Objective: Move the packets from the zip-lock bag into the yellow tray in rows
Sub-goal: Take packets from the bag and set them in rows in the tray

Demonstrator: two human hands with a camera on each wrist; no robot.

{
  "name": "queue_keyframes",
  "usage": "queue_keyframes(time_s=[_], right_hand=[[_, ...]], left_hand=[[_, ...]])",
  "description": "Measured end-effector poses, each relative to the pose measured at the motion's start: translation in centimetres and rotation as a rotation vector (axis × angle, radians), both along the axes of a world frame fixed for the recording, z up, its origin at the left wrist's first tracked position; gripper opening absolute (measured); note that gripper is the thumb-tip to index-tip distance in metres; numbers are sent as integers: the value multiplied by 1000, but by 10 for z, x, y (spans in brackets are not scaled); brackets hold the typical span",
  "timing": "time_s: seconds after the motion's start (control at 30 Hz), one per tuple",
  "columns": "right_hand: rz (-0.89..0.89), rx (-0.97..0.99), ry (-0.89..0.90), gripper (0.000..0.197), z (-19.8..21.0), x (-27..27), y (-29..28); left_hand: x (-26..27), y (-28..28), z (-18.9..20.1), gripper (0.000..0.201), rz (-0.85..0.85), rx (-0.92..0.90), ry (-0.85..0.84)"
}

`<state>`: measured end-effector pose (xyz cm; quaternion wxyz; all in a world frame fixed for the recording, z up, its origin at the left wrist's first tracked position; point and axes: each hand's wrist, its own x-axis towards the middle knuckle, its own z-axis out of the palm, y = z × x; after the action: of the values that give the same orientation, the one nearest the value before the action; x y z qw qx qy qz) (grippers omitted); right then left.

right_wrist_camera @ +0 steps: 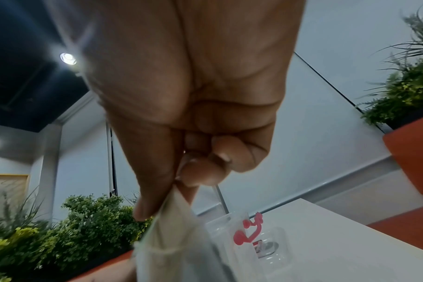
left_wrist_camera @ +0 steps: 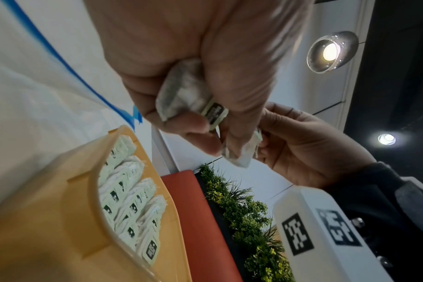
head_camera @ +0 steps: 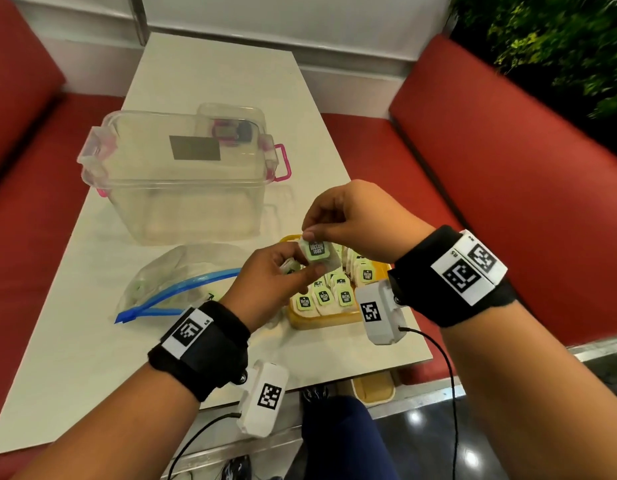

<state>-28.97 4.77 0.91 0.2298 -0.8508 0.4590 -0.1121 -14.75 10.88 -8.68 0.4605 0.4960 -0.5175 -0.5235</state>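
Observation:
Both hands meet just above the far left corner of the yellow tray (head_camera: 302, 320). My right hand (head_camera: 338, 216) pinches the top edge of a white tea packet (head_camera: 315, 252) with a green label. My left hand (head_camera: 279, 275) holds a small bunch of packets (left_wrist_camera: 181, 93) in its curled fingers and touches the same packet from below. Rows of packets (head_camera: 334, 296) with green labels lie in the tray. The clear zip-lock bag (head_camera: 168, 278) with a blue seal lies flat on the table, left of the tray, with a few packets inside.
A clear plastic box (head_camera: 175, 174) with pink latches stands on the white table (head_camera: 75, 341) behind the bag. Red bench seats (head_camera: 508, 174) flank the table on both sides. Green plants (head_camera: 559, 39) stand at the far right. The table's near edge lies just below my wrists.

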Motion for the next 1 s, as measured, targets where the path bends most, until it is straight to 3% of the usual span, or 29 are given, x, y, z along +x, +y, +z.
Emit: queue_keyframes(time_s=[0.23, 0.53, 0.67, 0.87, 1.0], right_hand=[[1, -29, -6, 6, 7, 6, -1], [-5, 14, 44, 8, 6, -3, -8], [0, -4, 89, 5, 4, -16, -12], [-140, 75, 272, 6, -27, -55, -28], [-241, 170, 389, 8, -57, -78, -34]], left_hand=[[-4, -2, 0, 18, 37, -36, 60], [-1, -8, -7, 12, 66, -23, 21], [0, -12, -13, 18, 61, 21, -11], [-3, -16, -26, 18, 102, 170, -10], [-6, -18, -28, 12, 114, 280, 107]])
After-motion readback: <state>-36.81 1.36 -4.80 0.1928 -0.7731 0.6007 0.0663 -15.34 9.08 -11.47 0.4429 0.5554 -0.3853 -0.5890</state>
